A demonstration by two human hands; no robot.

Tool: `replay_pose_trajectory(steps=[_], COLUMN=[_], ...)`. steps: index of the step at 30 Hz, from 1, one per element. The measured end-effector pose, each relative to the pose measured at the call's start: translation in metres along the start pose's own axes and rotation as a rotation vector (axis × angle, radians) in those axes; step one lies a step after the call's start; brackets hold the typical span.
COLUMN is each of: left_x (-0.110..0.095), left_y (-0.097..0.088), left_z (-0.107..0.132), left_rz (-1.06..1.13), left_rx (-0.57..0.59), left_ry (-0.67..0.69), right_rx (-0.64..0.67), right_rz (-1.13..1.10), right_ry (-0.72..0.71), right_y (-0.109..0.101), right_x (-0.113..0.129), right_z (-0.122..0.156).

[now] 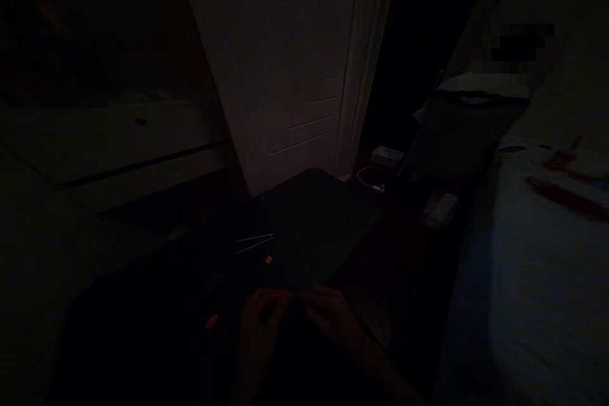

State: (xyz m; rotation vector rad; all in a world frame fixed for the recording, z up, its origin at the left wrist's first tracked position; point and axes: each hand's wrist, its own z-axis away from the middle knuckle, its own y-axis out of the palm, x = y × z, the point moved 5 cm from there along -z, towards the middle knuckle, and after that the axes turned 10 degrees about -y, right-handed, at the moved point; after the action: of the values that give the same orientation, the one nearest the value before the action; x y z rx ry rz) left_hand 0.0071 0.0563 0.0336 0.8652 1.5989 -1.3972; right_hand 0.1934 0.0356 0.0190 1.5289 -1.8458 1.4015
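Observation:
The picture is very dark. My left hand [264,314] and my right hand [330,311] come together low in the middle, fingertips pinched close to each other. A tiny pale-greenish thing [290,294] shows between the fingertips, too small and dim to name. Both hands are over a dark flat surface [323,222]. Beyond them lie two thin pale-blue sticks [255,243] in a narrow V, meeting at the right. A small orange piece [269,260] lies just nearer than the sticks. Another orange piece [212,321] is left of my left hand.
A light panelled door [295,76] stands behind the surface. Pale drawers [143,152] are at the left. To the right is a bed-like white cover [547,279] with red objects [566,196] on it. A small box [387,155] and a white cable [364,174] lie on the floor.

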Motion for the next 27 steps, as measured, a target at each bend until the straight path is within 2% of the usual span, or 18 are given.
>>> replay_pose_trajectory(steps=[5, 9, 17, 21, 27], left_x=[-0.002, -0.001, 0.007, 0.008, 0.008], left_y=[0.000, 0.001, -0.001, 0.000, 0.000], left_z=[-0.001, 0.000, 0.008, 0.008, 0.009], left_rz=[-0.032, -0.060, -0.132, -0.132, -0.149], left_rx=[-0.027, -0.025, 0.010, 0.035, 0.032], left_ry=[-0.016, 0.027, 0.125, 0.129, 0.138], right_rx=[0.011, -0.027, -0.013, -0.012, -0.077], right_rz=[0.011, -0.008, 0.013, 0.000, -0.040], right_ry=[0.014, -0.013, 0.001, -0.004, 0.040], right_y=[0.000, -0.002, -0.003, -0.005, -0.010], right_x=[0.000, 0.000, 0.004, 0.007, 0.001], right_z=[-0.001, -0.001, -0.003, -0.005, -0.007])
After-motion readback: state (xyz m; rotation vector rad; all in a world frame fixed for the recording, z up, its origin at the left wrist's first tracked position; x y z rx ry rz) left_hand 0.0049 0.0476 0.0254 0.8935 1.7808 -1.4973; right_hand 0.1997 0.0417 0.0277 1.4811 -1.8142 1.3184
